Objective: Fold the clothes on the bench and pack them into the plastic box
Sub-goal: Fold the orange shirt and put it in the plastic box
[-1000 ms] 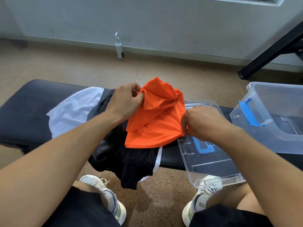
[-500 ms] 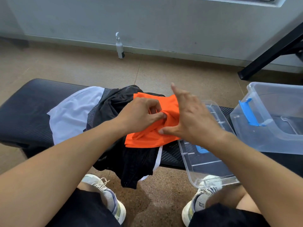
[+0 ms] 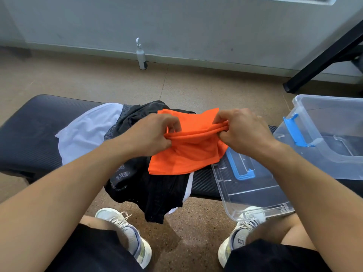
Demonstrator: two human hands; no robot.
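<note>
Nearest the camera: black shorts (image 3: 94,250) on both thighs and two white sneakers, left one (image 3: 127,234) and right one (image 3: 237,232), on speckled brown floor (image 3: 192,232). Bare forearms reach away from the camera to the middle of the bench. Clear plastic lid (image 3: 253,185) with a blue latch lies flat on the bench at near right, its near edge hanging off over the right sneaker. Black mesh garment (image 3: 155,189) drapes over the bench's near edge at centre, a white strip showing along its right side. Orange garment (image 3: 188,156) sits on top of the black one, lower part lying flat, upper part gathered into a bunched ridge between the hands. Left hand (image 3: 155,134) grips the left end of that ridge, fingers curled around the fabric. Right hand (image 3: 243,130) grips the right end, thumb and fingers pinched on the bunched cloth. Both hands hold the same garment, a little apart, with the fabric running between them. White garment (image 3: 86,132) lies to the left, partly under the black one. Black padded bench (image 3: 29,130) runs left to right under everything. Clear plastic box (image 3: 330,134) with a blue handle sits on the bench's right end, open, no clothes visible inside. Farther off: white pump bottle (image 3: 141,55) stands on the floor against the grey wall (image 3: 196,26); black metal frame leg (image 3: 322,61) slants at far right.
</note>
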